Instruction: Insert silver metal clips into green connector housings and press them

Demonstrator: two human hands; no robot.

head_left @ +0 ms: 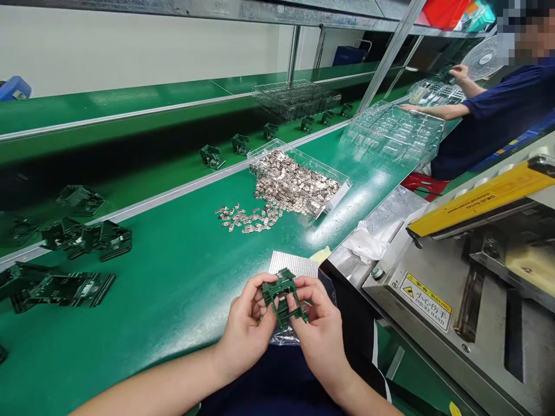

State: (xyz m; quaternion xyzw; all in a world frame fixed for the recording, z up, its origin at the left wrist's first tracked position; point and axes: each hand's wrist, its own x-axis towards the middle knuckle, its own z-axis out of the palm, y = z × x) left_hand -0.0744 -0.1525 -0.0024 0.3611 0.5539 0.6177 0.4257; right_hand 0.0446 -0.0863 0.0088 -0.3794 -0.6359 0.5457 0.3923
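Note:
Close to my body, a dark green plastic frame (285, 283) with openings in it is gripped from both sides. My left hand (243, 323) closes on its left side, thumb in front. On the opposite side, the fingers and thumb of my right hand (324, 326) pinch it, the thumb pressing near the middle. Whether a small piece lies under my thumbs, I cannot tell. A ribbed silver sheet (293, 264) lies just behind the frame. Beyond it, small flat metal pieces (249, 219) are scattered beside a tilted clear plastic tray (340, 197) heaped with more of them.
More green frames (60, 286) lie at left; several stand in a row along the belt (211, 156). Clear trays (392, 133) sit further back, near a co-worker (503, 98). A metal machine (416, 277) with a yellow bar (481, 199) and warning label is close on my right.

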